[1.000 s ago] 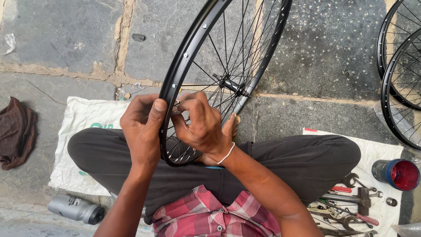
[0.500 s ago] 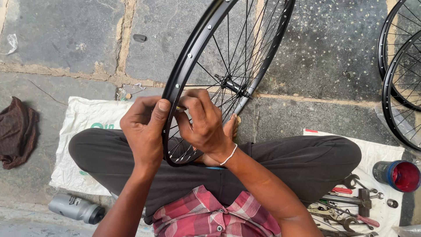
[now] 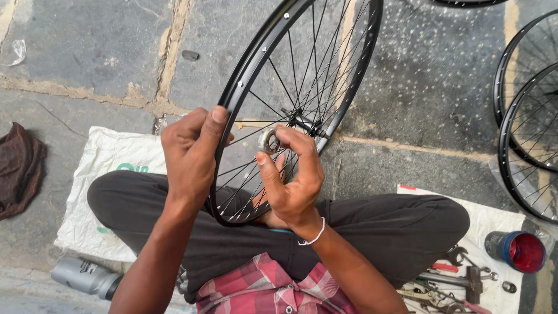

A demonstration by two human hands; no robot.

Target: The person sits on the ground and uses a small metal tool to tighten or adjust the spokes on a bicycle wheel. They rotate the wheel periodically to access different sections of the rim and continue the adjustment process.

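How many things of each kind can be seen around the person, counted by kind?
Bicycle wheels: 4, one held, two at right, one rim at top
White sacks: 2
Brown cloth: 1
Grey can: 1
Red-topped container: 1
Total: 9

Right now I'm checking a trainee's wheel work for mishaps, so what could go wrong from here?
The small metal ring is pinched only at the right hand's fingertips; if dropped, it could roll off across the stone floor. Those fingers sit among the spokes, so a turn of the wheel might pinch them. The wheel rests on the lap, steadied only by the left hand, and could tip.
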